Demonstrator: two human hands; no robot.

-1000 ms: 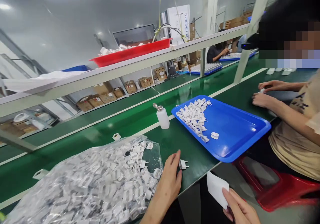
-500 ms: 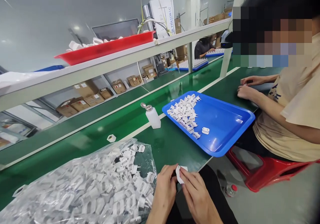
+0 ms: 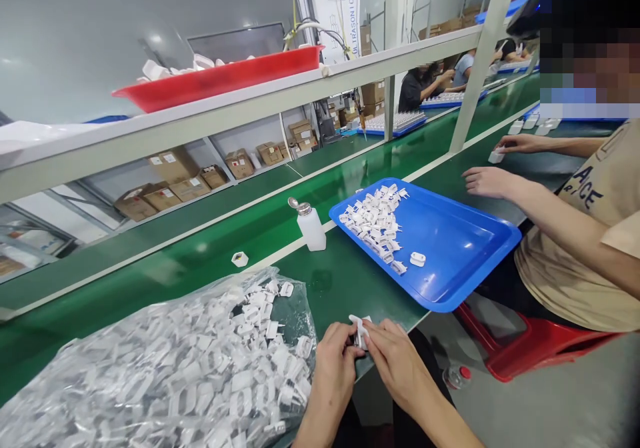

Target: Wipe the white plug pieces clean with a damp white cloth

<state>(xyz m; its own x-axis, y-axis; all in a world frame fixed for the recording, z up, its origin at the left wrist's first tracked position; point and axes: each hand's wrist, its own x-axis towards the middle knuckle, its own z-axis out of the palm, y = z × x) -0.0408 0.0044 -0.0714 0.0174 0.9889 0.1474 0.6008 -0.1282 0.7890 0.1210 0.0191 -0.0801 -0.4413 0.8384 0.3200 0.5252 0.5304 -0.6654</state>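
Over near edge of green worktop (image 3: 345,281) | beside clear bag of plugs (image 3: 165,361), nearer than blue tray (image 3: 450,241) | with left hand (image 3: 333,361) pinching, right hand (image 3: 400,361) bunching fingers on thin cloth (image 3: 356,319) | holding white plug (image 3: 361,340) between fingertips; probably light, stiff, slightly slick, best gripped by broad sides

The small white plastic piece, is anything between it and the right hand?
Yes, a thin white wipe seems to be between the right hand and the plastic piece; nothing visible blocks the left hand.
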